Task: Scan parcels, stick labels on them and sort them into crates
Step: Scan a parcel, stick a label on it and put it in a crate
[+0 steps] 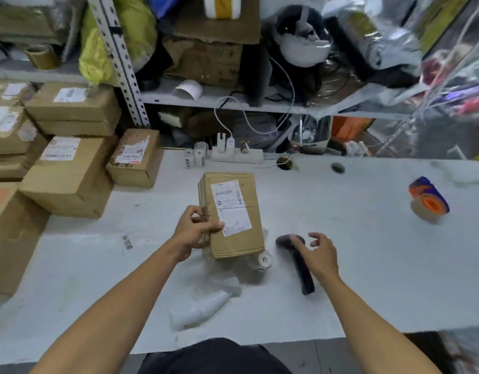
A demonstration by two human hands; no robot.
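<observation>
A brown cardboard parcel (242, 238) with a white shipping label lies in the middle of the white table (367, 265). My left hand (191, 230) grips its left edge, thumb on the label's corner. A black handheld scanner (300, 268) lies just right of the parcel. Above its head hovers my right hand (320, 253), fingers loosely spread and holding nothing. A small roll of labels (265, 261) rests at the parcel's near right corner, and loose white backing strips (203, 309) lie nearer to me.
Several stacked cardboard parcels (68, 176) fill the left side of the table. A power strip (237, 156) and small label rolls (196, 156) sit at the back edge. An orange and purple tape dispenser (428, 199) stands at the far right. Cluttered shelves rise behind.
</observation>
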